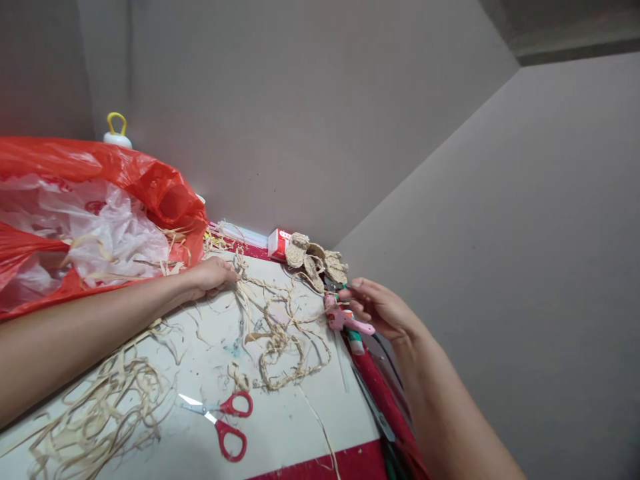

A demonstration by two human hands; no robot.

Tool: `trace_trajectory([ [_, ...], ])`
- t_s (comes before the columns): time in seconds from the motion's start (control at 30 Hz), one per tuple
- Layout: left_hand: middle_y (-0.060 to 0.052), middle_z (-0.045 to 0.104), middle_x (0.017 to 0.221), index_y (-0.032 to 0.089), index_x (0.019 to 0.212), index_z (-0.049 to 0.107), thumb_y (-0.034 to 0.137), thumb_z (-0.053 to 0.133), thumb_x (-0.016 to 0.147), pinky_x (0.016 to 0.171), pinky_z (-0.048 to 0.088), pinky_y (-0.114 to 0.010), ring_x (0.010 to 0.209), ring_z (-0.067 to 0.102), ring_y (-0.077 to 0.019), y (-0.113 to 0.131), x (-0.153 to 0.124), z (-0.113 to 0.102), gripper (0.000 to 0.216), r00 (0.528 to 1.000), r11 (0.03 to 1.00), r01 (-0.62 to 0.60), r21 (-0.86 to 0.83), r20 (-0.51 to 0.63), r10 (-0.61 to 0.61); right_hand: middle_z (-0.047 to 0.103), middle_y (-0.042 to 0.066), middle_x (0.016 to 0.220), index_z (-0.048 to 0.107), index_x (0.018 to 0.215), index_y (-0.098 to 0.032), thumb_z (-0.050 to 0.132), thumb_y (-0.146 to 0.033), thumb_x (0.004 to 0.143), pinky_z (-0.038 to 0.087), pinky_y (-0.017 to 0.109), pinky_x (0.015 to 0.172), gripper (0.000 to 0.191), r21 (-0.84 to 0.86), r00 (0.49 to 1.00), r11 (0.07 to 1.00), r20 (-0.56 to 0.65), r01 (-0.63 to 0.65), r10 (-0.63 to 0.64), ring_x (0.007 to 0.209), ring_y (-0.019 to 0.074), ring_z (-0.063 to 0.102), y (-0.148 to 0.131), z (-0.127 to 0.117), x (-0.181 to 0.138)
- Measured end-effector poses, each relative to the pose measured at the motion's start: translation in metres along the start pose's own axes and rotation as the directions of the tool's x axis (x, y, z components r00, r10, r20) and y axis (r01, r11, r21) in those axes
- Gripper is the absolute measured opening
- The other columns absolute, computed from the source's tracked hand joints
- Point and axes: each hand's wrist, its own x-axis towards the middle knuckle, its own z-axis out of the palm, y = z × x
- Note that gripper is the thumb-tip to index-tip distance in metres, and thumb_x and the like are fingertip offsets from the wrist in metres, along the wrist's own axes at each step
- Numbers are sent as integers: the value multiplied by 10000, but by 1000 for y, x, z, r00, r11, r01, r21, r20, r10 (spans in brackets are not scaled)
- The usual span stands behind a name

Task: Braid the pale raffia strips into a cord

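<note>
My left hand (213,277) rests on the white table (280,427) with its fingers curled on the end of a twisted straw cord (275,333) that loops across the middle. My right hand (383,308) hovers at the table's right edge, fingers slightly bent and apart, touching a pink glue gun (343,319). Just beyond it lie small woven straw pieces (315,260).
Red-handled scissors (227,420) lie open near the front. Loose straw strips (100,407) pile at the left. A red plastic bag (90,207) with white plastic inside fills the back left. A red-and-white box (277,243) stands by the wall, which closes in on the right.
</note>
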Motion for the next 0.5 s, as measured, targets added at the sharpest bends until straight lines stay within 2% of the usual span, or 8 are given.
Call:
trace_trajectory([
  [0.13,82,296,366,191,552,390,262,619,746,394,98,-241,321,195,-46,0,0,0,309,1000,1000,-15,3,3,15,368,-107,476,411,712,-212,700,-458,648,192,154,360,385,133,998,990,-46,50,-44,362,25,235,-22,-18,-16],
  [0.2,79,295,363,191,549,387,237,596,756,391,101,-242,317,200,-49,0,-1,0,298,1000,1000,-20,5,0,20,383,-102,462,468,730,-198,749,-430,610,182,156,364,384,124,998,992,-66,28,-20,362,19,244,-33,-24,-21],
  [0.3,75,301,362,190,548,388,218,585,762,387,103,-242,317,205,-51,1,-1,1,292,1000,1000,-18,5,-6,18,482,-48,489,586,810,-169,807,-390,549,178,178,368,407,-10,996,999,-81,-44,43,379,37,318,-56,-32,-29],
  [0.33,76,300,361,189,549,390,217,587,763,386,105,-241,318,203,-50,1,-2,1,292,1000,1000,-15,3,-6,15,488,-41,498,616,860,-169,812,-378,540,168,188,370,430,-43,995,999,-93,-33,28,383,44,323,-66,-34,-34],
  [0.4,77,298,361,186,554,400,216,593,763,385,111,-237,319,202,-47,2,-2,1,287,1000,1000,-10,0,-4,10,435,-62,484,643,986,-206,811,-338,536,129,210,379,498,-33,980,996,-178,83,-87,372,46,288,-88,-40,-46],
  [0.5,77,299,354,183,561,419,217,595,769,383,116,-233,315,205,-47,3,-2,1,275,1000,1000,-3,0,-4,3,383,-71,485,649,1003,-261,765,-360,578,101,237,391,451,-59,899,954,-324,293,-296,337,27,221,-115,-48,-73],
])
